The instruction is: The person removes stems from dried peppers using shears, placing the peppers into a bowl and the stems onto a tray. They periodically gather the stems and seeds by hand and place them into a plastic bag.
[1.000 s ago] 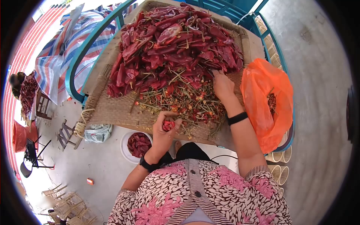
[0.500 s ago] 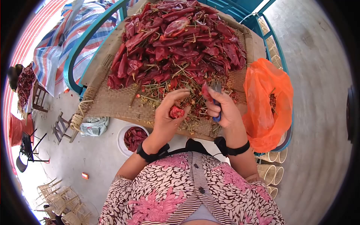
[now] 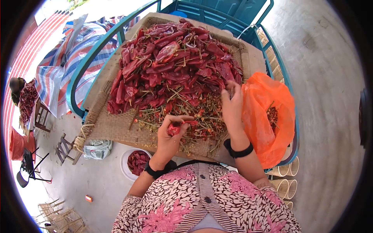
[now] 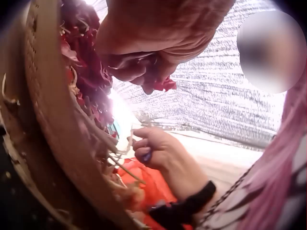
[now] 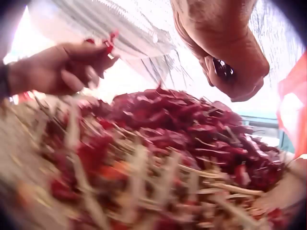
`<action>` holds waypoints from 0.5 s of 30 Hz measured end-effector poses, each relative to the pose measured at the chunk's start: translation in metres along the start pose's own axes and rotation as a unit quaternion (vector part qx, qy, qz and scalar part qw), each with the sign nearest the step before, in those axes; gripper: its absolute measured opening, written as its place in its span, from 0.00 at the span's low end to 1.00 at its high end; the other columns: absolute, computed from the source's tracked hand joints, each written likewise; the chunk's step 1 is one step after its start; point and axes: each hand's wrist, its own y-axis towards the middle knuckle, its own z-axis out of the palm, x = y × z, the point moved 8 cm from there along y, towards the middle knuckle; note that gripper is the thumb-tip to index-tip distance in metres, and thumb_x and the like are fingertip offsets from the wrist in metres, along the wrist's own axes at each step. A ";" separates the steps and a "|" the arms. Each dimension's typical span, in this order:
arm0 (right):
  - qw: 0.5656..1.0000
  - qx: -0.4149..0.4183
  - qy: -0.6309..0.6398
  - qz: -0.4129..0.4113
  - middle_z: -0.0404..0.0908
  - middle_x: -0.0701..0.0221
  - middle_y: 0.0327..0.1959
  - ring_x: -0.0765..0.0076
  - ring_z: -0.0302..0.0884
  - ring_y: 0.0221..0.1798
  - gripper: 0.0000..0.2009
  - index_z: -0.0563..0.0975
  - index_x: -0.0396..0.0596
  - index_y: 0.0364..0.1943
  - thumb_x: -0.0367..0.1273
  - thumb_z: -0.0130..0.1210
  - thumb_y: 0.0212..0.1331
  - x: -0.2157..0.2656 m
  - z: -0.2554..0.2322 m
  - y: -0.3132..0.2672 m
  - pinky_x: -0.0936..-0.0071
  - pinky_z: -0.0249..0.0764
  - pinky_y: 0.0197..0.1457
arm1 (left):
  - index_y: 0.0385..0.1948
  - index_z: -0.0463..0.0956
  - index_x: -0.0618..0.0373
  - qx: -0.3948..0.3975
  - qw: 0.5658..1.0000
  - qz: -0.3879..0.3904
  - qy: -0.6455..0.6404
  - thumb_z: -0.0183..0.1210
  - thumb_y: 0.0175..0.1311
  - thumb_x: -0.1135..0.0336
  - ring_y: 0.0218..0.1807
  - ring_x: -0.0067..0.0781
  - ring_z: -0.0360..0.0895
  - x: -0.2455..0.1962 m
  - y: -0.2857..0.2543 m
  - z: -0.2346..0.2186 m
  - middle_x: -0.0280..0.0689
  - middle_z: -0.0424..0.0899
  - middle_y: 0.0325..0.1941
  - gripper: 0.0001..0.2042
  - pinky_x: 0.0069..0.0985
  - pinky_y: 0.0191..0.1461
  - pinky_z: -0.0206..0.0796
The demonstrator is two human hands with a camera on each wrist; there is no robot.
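Observation:
A heap of dried red chili peppers (image 3: pixel 167 66) lies on a woven mat (image 3: pixel 107 126), with cut stems and seeds (image 3: pixel 190 124) along its near side. Over these scraps my left hand (image 3: pixel 168 138) holds red peppers (image 3: pixel 173 129) in its curled fingers, one end poking out past the fingertips. My right hand (image 3: pixel 232 106) is at the right edge of the heap, its fingertips close to a pepper there. It grips blue-handled scissors, mostly hidden by the hand; a bit of the blue handle (image 4: pixel 147 156) shows in the left wrist view.
An orange plastic bag (image 3: pixel 268 116) with scraps inside stands right of the mat. Teal cart rails (image 3: pixel 74 85) border the mat. Below its near edge, a white bucket (image 3: pixel 125 165) of peppers sits on the floor. Another person (image 3: pixel 16 86) is at far left.
My right hand first came back from the heap with a pepper and the scissors, then returned to the heap's right edge without that pepper. The left hand kept its peppers near the mat's front.

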 end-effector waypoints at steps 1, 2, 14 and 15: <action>0.994 -0.066 -0.063 -0.052 0.77 0.68 0.31 0.68 0.71 0.17 0.14 0.70 0.38 0.51 0.31 0.50 0.65 0.003 -0.005 0.012 0.74 0.69 0.22 | 0.39 0.69 0.57 0.017 1.000 -0.009 -0.007 0.55 0.66 0.75 0.51 0.29 0.77 -0.002 -0.001 0.003 0.42 0.81 0.49 0.05 0.25 0.57 0.66; 0.998 -0.060 -0.028 0.019 0.77 0.68 0.32 0.68 0.72 0.19 0.15 0.69 0.38 0.51 0.31 0.50 0.65 -0.013 -0.002 0.021 0.73 0.70 0.23 | 0.38 0.69 0.57 0.007 0.999 0.019 0.049 0.56 0.65 0.75 0.48 0.28 0.77 -0.004 0.000 0.002 0.40 0.81 0.46 0.05 0.24 0.55 0.66; 0.484 0.099 0.610 0.619 0.76 0.74 0.34 0.86 0.60 0.16 0.07 0.71 0.45 0.43 0.32 0.48 0.67 -0.011 0.036 -0.086 0.85 0.58 0.17 | 0.45 0.67 0.56 -0.067 0.981 -0.167 -0.078 0.58 0.66 0.70 0.37 0.18 0.74 0.028 0.008 -0.006 0.30 0.76 0.36 0.11 0.18 0.44 0.67; 0.400 0.120 0.647 0.638 0.76 0.75 0.34 0.87 0.60 0.16 0.07 0.71 0.45 0.43 0.32 0.48 0.67 0.004 0.034 -0.103 0.85 0.57 0.16 | 0.46 0.67 0.56 -0.070 0.977 -0.180 -0.092 0.61 0.63 0.70 0.34 0.18 0.72 0.029 0.010 -0.004 0.29 0.76 0.34 0.14 0.18 0.40 0.66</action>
